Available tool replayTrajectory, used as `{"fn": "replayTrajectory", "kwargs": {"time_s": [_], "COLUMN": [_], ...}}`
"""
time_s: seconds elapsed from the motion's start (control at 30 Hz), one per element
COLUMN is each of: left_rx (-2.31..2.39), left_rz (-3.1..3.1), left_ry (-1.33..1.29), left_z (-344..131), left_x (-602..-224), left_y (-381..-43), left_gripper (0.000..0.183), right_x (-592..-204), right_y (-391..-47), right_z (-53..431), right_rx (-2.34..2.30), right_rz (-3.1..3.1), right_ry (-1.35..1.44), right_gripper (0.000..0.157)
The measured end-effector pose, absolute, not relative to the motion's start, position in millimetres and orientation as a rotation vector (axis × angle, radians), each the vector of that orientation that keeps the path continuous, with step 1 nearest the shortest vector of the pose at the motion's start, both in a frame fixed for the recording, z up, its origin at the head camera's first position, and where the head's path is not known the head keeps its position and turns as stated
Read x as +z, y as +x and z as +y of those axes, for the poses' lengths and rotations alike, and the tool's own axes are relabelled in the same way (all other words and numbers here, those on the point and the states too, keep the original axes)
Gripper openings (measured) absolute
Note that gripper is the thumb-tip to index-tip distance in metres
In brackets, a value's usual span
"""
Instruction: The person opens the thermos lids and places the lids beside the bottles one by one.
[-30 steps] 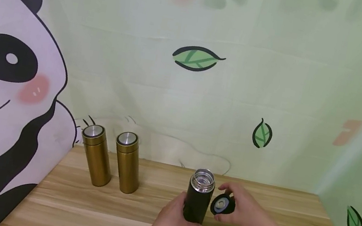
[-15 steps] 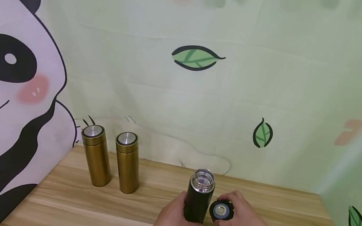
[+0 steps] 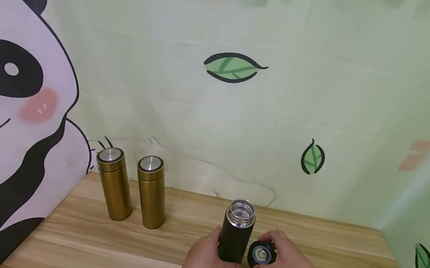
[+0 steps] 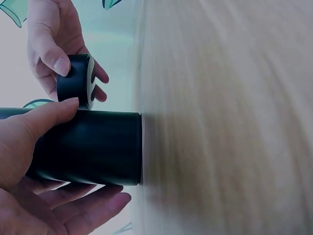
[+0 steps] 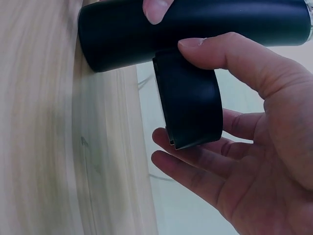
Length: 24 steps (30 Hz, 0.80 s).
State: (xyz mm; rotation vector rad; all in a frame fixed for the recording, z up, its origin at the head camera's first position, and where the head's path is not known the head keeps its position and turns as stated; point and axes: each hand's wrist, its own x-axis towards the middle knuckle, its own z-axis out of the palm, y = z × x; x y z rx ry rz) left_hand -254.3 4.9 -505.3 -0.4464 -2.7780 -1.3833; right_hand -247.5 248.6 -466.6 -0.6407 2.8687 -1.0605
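A black thermos bottle stands upright on the wooden table, its silver threaded mouth uncovered. My left hand grips its lower body, thumb on one side and fingers round the other. Just right of the bottle, my right hand holds the black lid by its rim between thumb and fingers. A pale, ringed round face of the lid shows in the head view. From the right wrist, the lid appears side-on, close beside the bottle. The left wrist view shows the bottle's base down at the tabletop.
Two gold thermos bottles, one at the far left and another beside it, stand with lids on. Behind the wooden table hangs a pale green cloth with a panda and leaves printed on it.
My right hand has brought the lid slightly lower beside the bottle and turned it, so its round face shows more fully in the head view. My left hand and the bottle have stayed put.
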Motion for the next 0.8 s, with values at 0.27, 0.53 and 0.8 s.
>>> {"fn": "replayTrajectory", "kwargs": {"time_s": [0.27,0.53,0.8], "left_rx": [-1.414,-1.451,-1.399], "left_rz": [-2.752,-2.735,-2.719], "left_ry": [-0.424,-0.445,-0.451], "left_z": [8.4,17.2,32.7], "left_x": [-502.3,-497.3,-495.9], "left_y": [-257.4,-265.0,-281.8], "left_gripper": [0.074,0.075,0.069], "right_x": [-470.7,-474.4,-477.8], "right_y": [-249.7,-257.5,-269.4], "right_z": [249.9,254.6,262.2], "right_rx": [-1.062,-1.112,-1.120], "right_rz": [2.870,2.841,2.894], "right_ry": [-0.626,-0.525,-0.398], "right_gripper": [0.061,0.061,0.064]}}
